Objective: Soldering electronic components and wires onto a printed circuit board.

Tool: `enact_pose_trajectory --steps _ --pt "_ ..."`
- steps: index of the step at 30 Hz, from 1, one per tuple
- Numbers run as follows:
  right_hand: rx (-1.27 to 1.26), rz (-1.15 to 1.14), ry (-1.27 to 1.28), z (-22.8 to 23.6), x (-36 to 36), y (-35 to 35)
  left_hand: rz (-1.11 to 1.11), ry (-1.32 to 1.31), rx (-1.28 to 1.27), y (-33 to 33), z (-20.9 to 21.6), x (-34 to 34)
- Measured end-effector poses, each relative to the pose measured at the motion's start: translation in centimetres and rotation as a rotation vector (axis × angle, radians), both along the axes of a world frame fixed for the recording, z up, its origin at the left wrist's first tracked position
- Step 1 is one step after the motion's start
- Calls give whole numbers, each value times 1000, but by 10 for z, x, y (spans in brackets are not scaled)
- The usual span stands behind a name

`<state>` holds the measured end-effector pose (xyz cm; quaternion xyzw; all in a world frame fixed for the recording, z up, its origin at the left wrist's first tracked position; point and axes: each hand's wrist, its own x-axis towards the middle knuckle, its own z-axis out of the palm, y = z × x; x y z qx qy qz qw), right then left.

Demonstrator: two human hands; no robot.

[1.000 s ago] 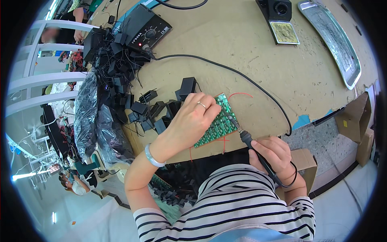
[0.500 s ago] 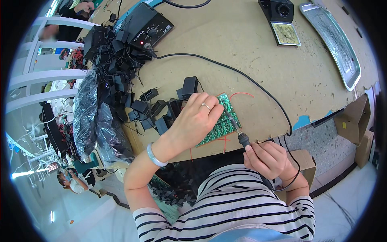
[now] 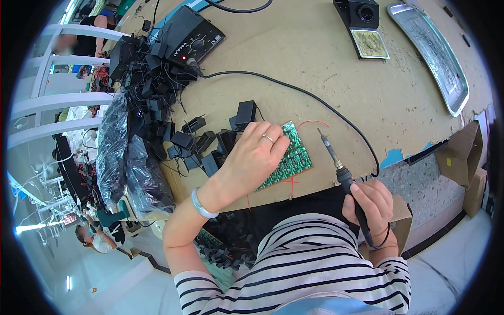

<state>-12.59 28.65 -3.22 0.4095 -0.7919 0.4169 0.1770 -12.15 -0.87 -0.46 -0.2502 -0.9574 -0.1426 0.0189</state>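
My right hand grips a soldering iron by its dark handle. The metal tip points up and away, to the right of a green circuit board and apart from it. My left hand, with a ring and a pale bangle on the wrist, lies over the board's left part. Its fingers are curled and closed against the board; whatever they pinch is hidden beneath them. Red wires stick out from the board, one red wire at its far edge and others at the near edge.
Black boxes with leads pile up at the left, beside plastic bags. Behind stands a black soldering station, its cable crossing the table. Far right are an iron stand with yellowish sponge and a metal tray.
My right hand has drawn the soldering iron off the board, to the right; its tip was on the board before. My left hand stays almost in place.
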Motion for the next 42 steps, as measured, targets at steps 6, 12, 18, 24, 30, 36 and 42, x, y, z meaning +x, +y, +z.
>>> enact_pose_trajectory --steps 6,12,18,24,30,36,42 --pt "-16 42 -6 0 0 -1 -3 33 -5 1 1 -1" --pt "-29 11 -19 3 2 -2 20 63 3 7 6 -1" --pt "-27 -28 -40 0 5 3 242 216 -63 -18 35 20" --pt "-16 -25 -44 -4 3 2 883 112 223 -77 60 73" --pt "-34 12 -20 -1 3 -5 853 135 407 -85 18 79" --pt "-21 -40 -23 4 8 -1 906 352 826 -88 35 59" --pt "-26 -40 -45 1 9 0 904 345 1066 -96 35 37"
